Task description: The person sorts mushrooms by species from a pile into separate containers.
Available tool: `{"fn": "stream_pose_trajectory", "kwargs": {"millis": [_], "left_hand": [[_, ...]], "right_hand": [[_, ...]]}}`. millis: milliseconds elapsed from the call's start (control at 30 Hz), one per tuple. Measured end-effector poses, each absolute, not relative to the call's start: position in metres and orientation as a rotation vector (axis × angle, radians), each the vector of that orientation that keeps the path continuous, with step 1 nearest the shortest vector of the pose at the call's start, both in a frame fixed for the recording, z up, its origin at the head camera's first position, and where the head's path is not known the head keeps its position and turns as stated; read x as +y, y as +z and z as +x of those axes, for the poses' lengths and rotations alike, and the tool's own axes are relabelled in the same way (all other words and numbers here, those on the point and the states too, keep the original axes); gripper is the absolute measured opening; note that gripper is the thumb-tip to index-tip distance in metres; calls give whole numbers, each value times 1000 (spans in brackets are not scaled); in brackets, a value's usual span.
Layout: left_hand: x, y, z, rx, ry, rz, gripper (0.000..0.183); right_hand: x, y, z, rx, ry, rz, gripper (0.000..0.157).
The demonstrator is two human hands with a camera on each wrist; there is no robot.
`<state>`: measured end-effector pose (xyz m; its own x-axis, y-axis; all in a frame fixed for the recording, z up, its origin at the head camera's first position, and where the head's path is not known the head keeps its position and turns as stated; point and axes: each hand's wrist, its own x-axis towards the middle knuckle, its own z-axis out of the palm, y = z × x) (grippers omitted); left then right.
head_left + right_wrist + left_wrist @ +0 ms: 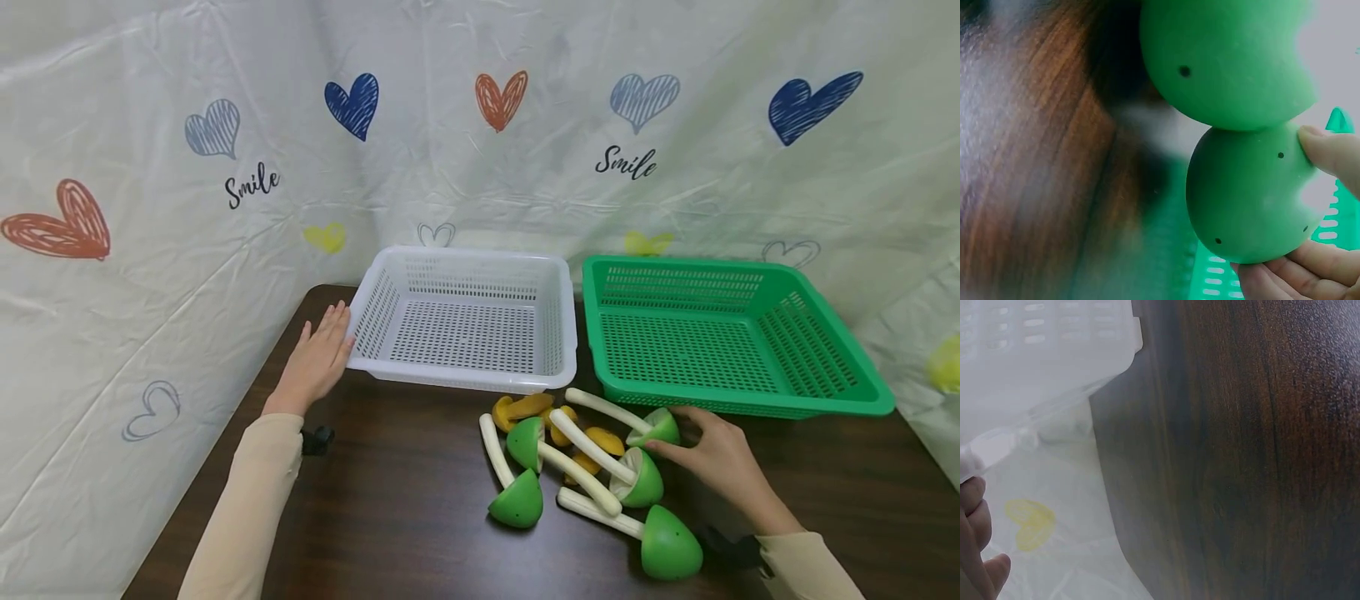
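My left hand (317, 357) lies with straight fingers along the left side of the white basket (457, 377). At the right, my right hand (716, 454) grips the cap of a green-capped toy mushroom (663, 426), thumb on one side and fingers on the other. In the right wrist view the held cap (1247, 194) touches another green cap (1229, 62). Several more green-capped mushrooms (517, 500) with pale stems lie in a loose pile. Yellow-orange mushrooms (603, 440) sit among them, partly hidden.
A green basket (750, 400) stands at the back right, beside the white one. Behind both hangs a white sheet (465, 183) printed with hearts. Dark wood shows on the tabletop (390, 500) left of the pile.
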<state>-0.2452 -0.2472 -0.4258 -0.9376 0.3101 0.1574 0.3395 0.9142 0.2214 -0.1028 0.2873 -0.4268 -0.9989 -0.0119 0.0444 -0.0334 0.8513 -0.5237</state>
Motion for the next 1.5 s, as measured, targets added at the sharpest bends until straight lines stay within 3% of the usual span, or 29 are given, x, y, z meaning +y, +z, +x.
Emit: {"fn": "stream_pose_trajectory", "kwargs": {"millis": [900, 1500], "left_hand": [[-246, -423, -244, -2939, -414, -497, 56], [-246, -423, -244, -2954, -408, -491, 57]], "right_hand": [[280, -368, -82, -2829, 944, 217, 57], [258, -348, -114, -2749, 1078, 367, 53]]}}
